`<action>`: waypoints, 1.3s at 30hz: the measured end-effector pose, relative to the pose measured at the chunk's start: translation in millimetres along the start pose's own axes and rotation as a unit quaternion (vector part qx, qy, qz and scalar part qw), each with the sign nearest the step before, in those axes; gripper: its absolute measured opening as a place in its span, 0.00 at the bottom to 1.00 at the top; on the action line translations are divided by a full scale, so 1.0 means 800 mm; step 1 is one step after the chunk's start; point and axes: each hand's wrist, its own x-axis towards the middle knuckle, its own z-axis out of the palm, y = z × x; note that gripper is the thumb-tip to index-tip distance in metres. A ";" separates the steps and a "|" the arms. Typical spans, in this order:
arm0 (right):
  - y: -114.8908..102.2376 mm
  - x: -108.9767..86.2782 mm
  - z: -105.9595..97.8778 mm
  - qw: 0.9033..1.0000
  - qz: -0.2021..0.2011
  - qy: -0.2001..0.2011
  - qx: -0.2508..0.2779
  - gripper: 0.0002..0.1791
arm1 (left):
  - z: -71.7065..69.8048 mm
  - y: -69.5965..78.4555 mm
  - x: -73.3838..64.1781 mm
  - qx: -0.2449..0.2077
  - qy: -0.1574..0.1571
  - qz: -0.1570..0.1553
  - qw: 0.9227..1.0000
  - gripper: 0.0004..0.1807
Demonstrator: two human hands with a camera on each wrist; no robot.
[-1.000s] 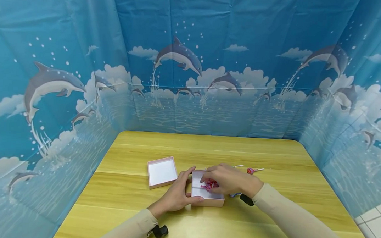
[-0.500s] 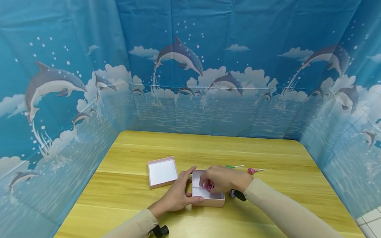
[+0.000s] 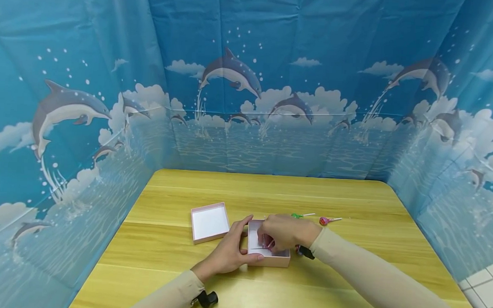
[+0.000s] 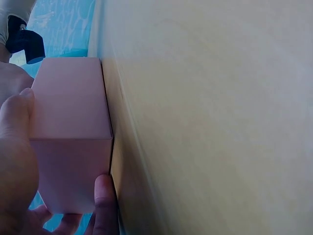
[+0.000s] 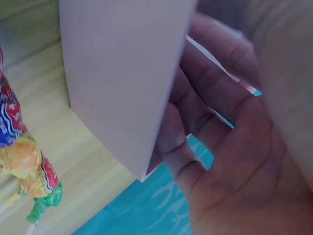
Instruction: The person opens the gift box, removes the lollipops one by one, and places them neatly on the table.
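A small pink box (image 3: 268, 261) with a white inside stands on the wooden table. My left hand (image 3: 225, 252) grips its left end, thumb along the front wall. In the left wrist view the fingers of that hand wrap the box's pink wall (image 4: 73, 103). My right hand (image 3: 286, 231) reaches down inside the box, fingers curled. A bit of a pink-wrapped lollipop (image 3: 269, 245) shows at its fingertips, the rest hidden by the hand. In the right wrist view the box wall (image 5: 117, 83) hides the fingertips.
The box's lid (image 3: 210, 222) lies inside up to the left. Behind the right hand lie a green lollipop (image 3: 296, 215) and a red-pink lollipop (image 3: 324, 221). Several wrapped lollipops (image 5: 24, 156) lie beside the box's right side. A dolphin-print curtain (image 3: 247, 140) encloses the table.
My right hand has shifted slightly left and lower in the box, and less of the pink lollipop shows. The green lollipop has come into fuller view. The left hand stays put.
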 end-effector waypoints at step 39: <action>0.007 -0.031 -0.004 0.992 -0.012 0.055 0.111 0.12 | 0.001 0.000 0.000 -0.004 0.002 -0.004 1.000 0.64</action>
